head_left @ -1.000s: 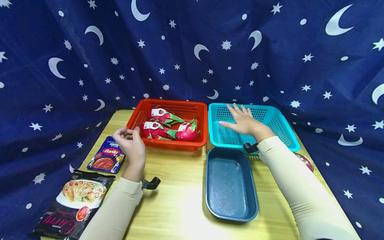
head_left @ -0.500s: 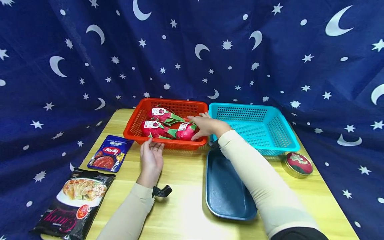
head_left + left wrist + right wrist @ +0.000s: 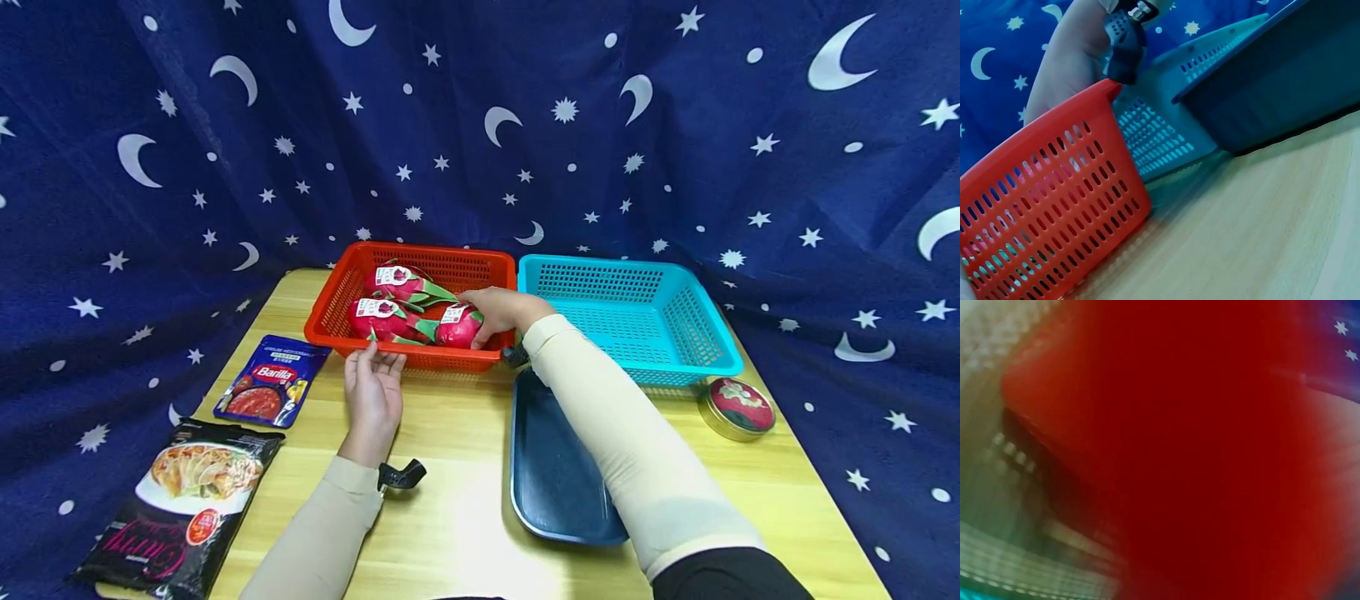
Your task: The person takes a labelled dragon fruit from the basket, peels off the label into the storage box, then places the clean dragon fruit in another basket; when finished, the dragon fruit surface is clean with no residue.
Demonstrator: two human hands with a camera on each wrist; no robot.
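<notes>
Three pink dragon fruits with green leaf tips and white labels lie in a red basket (image 3: 420, 358); two, a rear dragon fruit (image 3: 401, 287) and a front-left dragon fruit (image 3: 371, 323), are untouched. The right hand (image 3: 498, 312) reaches over the basket's right side and grips the right-hand dragon fruit (image 3: 457, 332), thumb at its near side, fingers partly hidden behind it. At the front rim the left hand (image 3: 375, 396) holds the basket, thumb over the edge, fingers under the lip. The left wrist view shows the slotted red wall; blurred red fills most of the right wrist view.
A turquoise basket (image 3: 637, 371) stands right of the red one. Below the right forearm sits a dark blue tray (image 3: 555, 475). A round tin (image 3: 738, 408) is at right; a Barilla pouch (image 3: 270, 379) and a black food packet (image 3: 180, 508) lie at left.
The right hand has moved left from over the turquoise basket to the right-hand dragon fruit and closed on it. The left hand has come right and taken the red basket's front rim.
</notes>
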